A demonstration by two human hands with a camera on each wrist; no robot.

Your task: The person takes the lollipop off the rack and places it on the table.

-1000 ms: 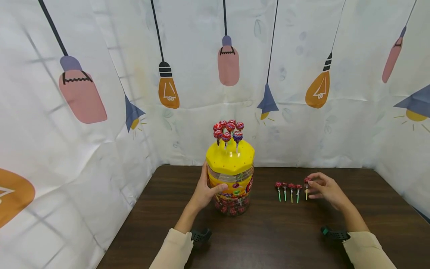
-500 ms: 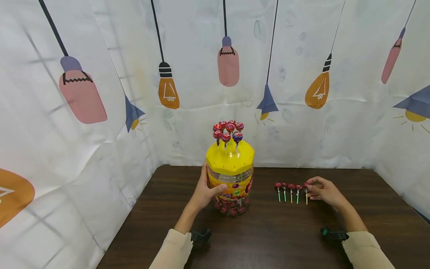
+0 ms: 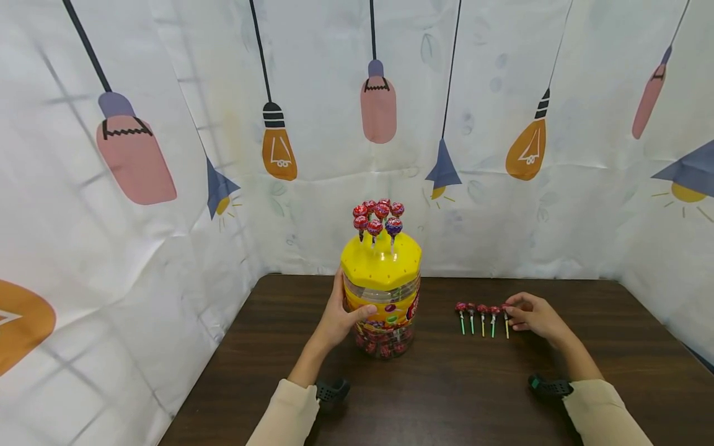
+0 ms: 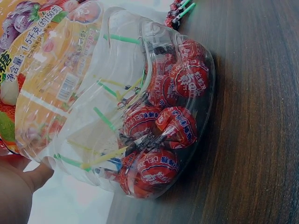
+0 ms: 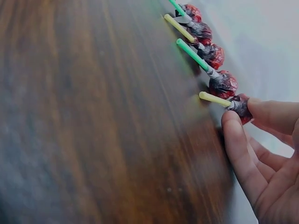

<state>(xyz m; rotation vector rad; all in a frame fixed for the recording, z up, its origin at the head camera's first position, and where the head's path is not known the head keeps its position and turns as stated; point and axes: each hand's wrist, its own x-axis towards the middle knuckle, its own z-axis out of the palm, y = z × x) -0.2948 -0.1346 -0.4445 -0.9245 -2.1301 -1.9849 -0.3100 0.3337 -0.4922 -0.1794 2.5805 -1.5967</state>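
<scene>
The right hand (image 3: 534, 317) pinches a yellow-stick lollipop (image 5: 241, 108) — round head wrapped in shiny, dark-mottled red — just right of 4 matching lollipops (image 3: 483, 309) on a brown table (image 3: 446, 396); well apart, the left hand (image 3: 339, 319) grips a yellow-lidded candy jar (image 3: 383, 296).

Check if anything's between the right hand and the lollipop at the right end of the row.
Nothing visible is: the right hand pinches that yellow-stick lollipop by its wrapped head. The neighbouring green-stick lollipop lies to its left, not in between.
</scene>
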